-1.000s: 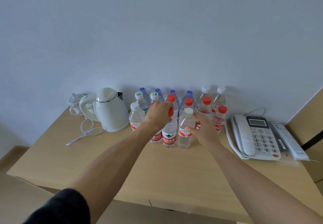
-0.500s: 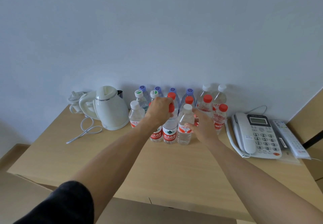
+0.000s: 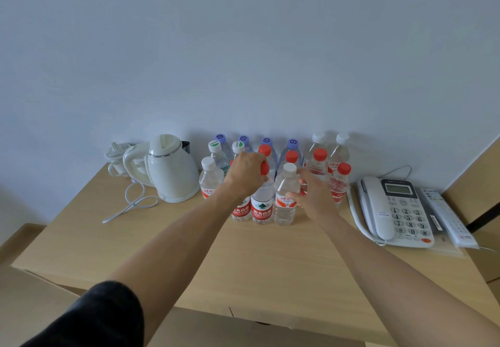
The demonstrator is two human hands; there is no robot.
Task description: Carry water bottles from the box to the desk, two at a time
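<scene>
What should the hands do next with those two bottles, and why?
Probably let go and pull back. The left hand grips the red-capped bottle by its top, and the right hand holds the white-capped bottle. Both bottles already stand upright on the desk at the front of the group.

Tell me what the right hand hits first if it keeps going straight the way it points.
Likely the white-capped bottle its fingers already touch; past it stands the red-capped bottle gripped by the left hand. Depth is uncertain.

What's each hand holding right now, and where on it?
The left hand grips the red-capped bottle at its cap and neck. The right hand holds the white-capped bottle by its body, at the label. Both bottles stand on the desk.
</scene>
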